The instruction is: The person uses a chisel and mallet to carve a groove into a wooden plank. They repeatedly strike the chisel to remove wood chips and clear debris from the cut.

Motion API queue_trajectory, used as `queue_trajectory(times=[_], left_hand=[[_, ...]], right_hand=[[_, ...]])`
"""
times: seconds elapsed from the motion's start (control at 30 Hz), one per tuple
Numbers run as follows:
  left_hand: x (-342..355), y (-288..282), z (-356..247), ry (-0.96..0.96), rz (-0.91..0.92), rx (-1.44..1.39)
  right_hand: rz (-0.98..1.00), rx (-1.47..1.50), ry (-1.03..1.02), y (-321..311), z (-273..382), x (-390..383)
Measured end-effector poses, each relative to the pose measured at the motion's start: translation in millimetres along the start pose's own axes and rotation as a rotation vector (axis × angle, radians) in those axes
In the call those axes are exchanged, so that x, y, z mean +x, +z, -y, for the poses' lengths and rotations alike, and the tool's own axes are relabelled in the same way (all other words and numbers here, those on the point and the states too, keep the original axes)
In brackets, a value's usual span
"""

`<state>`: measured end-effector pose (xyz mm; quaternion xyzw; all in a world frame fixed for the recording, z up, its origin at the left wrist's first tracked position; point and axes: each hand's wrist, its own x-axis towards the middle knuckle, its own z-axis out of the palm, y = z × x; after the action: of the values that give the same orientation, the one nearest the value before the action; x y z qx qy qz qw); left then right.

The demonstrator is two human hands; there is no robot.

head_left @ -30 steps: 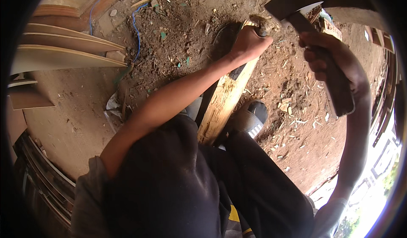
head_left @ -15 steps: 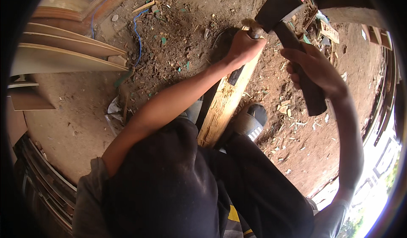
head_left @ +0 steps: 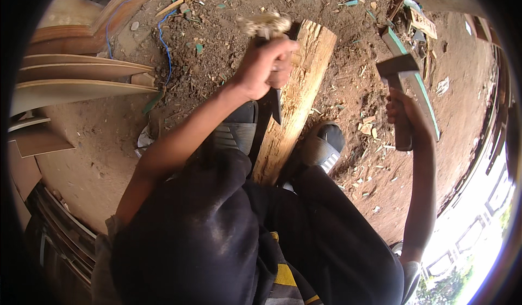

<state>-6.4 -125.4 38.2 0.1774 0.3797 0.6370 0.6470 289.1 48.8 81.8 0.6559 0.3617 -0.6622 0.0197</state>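
My left hand is closed round a chisel, its dark blade pointing down toward my feet and its frayed wooden butt above the fist. The chisel is over the left side of a rough wooden beam; whether its tip touches the wood I cannot tell. That beam runs away from me between my sandalled feet, its upper face gouged and splintered. Off to the right, clear of the beam, my right hand grips a hammer by its short thick handle, its dark, heavy head uppermost.
Wood chips litter the dirt floor. A green-edged strip lies beyond my right hand. Curved wooden panels are stacked at the left, near a blue string. A sandal is close beside the beam's right side.
My left hand has lifted the chisel off the beam's far part and moved left and nearer. The hammer has dropped away to the right, uncovering the green-edged strip.
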Motion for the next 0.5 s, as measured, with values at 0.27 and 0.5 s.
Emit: queue_trajectory(times=[0.27, 0.5], left_hand=[[9, -9, 3, 0.137, 0.04, 1.187], [-41, -30, 36, 0.006, 0.279, 1.493]], right_hand=[[-0.001, 0.264, 0.05, -31, -90, 10], [-0.275, -0.649, 0.051, -6, -98, -19]])
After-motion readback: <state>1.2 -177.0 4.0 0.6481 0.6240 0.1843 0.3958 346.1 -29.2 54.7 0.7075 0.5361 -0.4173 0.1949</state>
